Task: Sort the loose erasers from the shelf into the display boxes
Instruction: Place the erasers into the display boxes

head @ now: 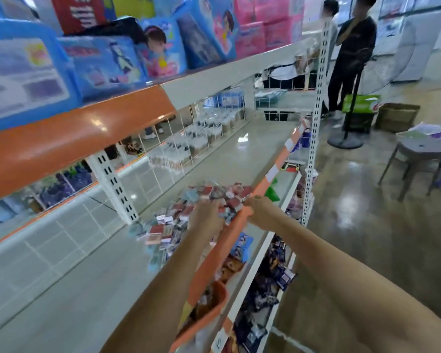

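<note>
Both arms stretch in from the bottom of the frame toward the middle, and the picture is badly smeared with motion. The left hand (206, 217) is down in the pile of loose erasers (189, 215) at the centre, its back turned up; the fingers are buried among the small packets, so whether they grip any is impossible to tell. The right hand (259, 208) sits just beside it, at the orange front edge (229, 240) of the shelf (87, 276), fingers curled, and what they hold, if anything, is too blurred to call. The erasers lie scattered on the grey shelf surface, red, blue and white wrappers, thickest near the front edge around the hands. Further back, centre frame, a row of clear display boxes (189, 146) stands along the white wire backing. Upper left, blue and pink packages (112, 62) crowd the shelf above. Below the front edge, lower centre, an orange basket (209, 309) holds more goods. Upper right, two people (351, 54) stand on the shiny floor by a fan stand (345, 141), and a grey stool (418, 159) sits at the right edge.
</note>
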`<state>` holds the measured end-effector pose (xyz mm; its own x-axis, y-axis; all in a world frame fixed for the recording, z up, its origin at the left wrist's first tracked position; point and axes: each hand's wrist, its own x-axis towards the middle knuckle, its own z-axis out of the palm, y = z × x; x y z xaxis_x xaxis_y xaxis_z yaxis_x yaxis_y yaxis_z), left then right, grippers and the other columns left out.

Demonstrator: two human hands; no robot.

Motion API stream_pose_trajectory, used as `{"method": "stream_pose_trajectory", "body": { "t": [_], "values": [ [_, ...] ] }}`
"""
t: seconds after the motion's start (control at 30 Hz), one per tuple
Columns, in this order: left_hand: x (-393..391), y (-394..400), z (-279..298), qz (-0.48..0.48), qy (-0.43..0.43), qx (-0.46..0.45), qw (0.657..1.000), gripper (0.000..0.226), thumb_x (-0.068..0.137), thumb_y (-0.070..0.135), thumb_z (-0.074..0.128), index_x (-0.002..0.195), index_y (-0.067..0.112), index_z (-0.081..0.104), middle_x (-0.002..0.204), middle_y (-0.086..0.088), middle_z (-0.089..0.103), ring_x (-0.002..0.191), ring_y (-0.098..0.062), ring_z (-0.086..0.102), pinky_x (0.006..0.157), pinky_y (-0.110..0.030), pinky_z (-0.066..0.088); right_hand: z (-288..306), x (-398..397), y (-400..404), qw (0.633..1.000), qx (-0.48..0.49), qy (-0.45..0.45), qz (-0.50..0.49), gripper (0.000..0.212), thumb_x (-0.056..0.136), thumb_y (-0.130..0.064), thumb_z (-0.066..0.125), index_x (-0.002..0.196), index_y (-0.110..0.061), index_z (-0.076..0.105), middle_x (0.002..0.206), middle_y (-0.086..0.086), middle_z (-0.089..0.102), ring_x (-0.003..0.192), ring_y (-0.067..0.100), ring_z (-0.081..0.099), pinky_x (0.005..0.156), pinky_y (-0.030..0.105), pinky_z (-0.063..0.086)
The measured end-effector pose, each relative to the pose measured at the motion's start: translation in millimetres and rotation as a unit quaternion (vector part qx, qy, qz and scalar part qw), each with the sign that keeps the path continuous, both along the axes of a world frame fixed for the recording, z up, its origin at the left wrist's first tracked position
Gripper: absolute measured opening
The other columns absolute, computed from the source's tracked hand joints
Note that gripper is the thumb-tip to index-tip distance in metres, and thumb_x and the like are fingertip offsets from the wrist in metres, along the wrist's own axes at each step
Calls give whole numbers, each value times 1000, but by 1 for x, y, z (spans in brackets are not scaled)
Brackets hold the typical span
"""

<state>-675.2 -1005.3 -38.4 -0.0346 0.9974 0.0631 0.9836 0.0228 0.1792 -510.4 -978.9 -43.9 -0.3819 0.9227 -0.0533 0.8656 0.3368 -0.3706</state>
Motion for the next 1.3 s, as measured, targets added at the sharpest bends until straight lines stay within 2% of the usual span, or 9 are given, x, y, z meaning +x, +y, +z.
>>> {"method": "stream_pose_trajectory", "body": {
  "t": [0.13,0.3,0.43,0.63,0.77,0.9,1.13,1.23,1.3],
  "values": [
    [-9,35,-18,10,-39,0,999,31,84,29,58,114,34,62,108,-3,66,95,-24,63,75,-38,56,-5,-15,37,1000,5,28,-10,41,91,-24,51,126,-3,47,122,16,55,112,32,53,87,35,44],
    [-7,49,-25,21,-70,-13,997,15,85,26,59,96,26,69,87,-3,67,80,-23,65,70,-37,57,-17,-34,47,998,19,48,-25,36,92,-21,45,123,-4,49,125,14,54,113,31,50,87,33,40],
    [-6,53,-27,38,-76,-37,996,16,88,20,58,102,22,66,97,2,63,83,-18,63,72,-33,55,-20,-36,54,998,15,56,-25,30,90,-19,49,117,-5,49,119,10,55,112,27,48,92,31,37],
    [5,48,-32,80,-89,-14,993,25,87,23,59,112,25,61,113,4,58,93,-17,59,79,-32,52,-26,-29,71,995,-18,100,-3,27,83,-18,50,108,-9,52,111,9,56,107,26,48,86,33,41],
    [12,43,-33,127,-111,-35,985,17,86,15,59,103,18,55,108,4,61,93,-15,61,77,-32,52,-26,-24,75,988,-45,139,44,34,84,-19,55,117,-12,51,114,5,53,106,23,48,86,31,41],
    [15,41,-31,138,-140,-14,980,30,79,18,68,108,19,61,113,6,60,98,-15,59,86,-35,51,-29,-20,79,973,-55,207,80,41,82,-20,58,123,-17,54,114,1,50,97,18,51,82,27,43],
    [22,31,-37,179,-163,69,968,27,80,28,66,107,22,64,111,9,60,98,-10,57,88,-30,49,-30,-11,96,943,-77,297,128,32,90,-22,58,121,-19,59,111,-5,56,89,1,50,71,-1,36],
    [20,22,-30,208,-172,114,956,22,86,29,62,108,25,65,104,14,58,93,-4,57,84,-23,49,-23,-9,100,917,-127,348,147,16,91,-27,57,105,-24,64,97,-12,65,86,-4,58,71,6,44],
    [19,14,-24,242,-226,138,933,20,88,27,62,107,26,66,100,18,58,86,1,58,78,-14,47,-18,-10,99,900,-152,381,145,10,92,-24,55,89,-30,63,85,-7,69,79,4,63,70,17,49]
  ]
}}
